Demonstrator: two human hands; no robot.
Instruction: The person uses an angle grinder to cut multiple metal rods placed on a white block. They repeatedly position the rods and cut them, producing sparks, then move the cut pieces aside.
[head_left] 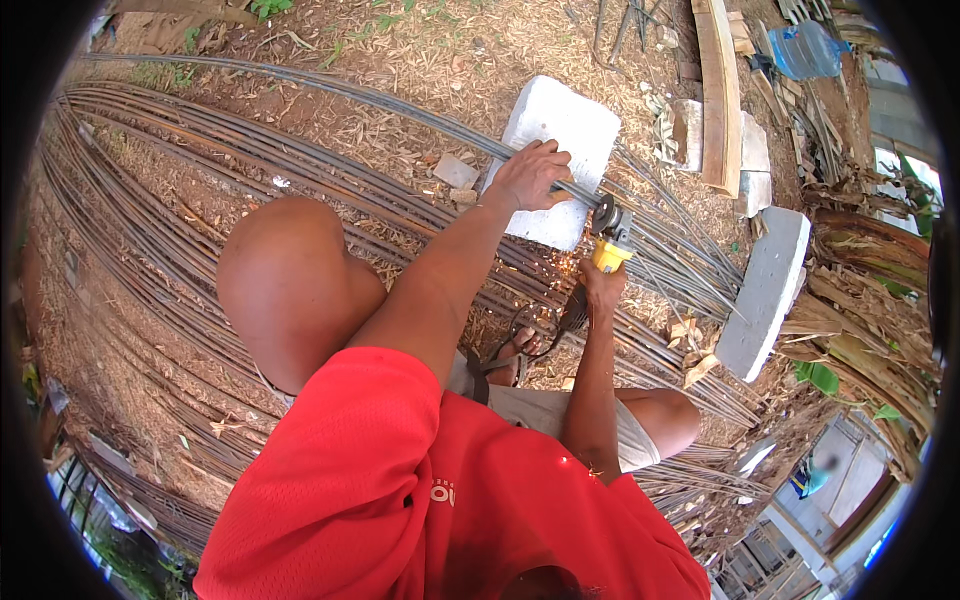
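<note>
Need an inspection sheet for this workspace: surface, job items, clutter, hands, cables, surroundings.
Surface: soil ground, strewn with dry plant shreds.
Job items: yellow grinder beside the held bars, which lie across a white block; sparks show left of the grinder.
Clutter: many loose bars spread over the ground; grey slab to the right.
Left hand: fingers curled over the held bars, above the white block.
Right hand: grips the yellow grinder; bare.
Cables: dark cord looped close to a sandaled foot; far end not visible.
Surroundings: wooden plank, blue bottle, dried leaves at right.
</note>
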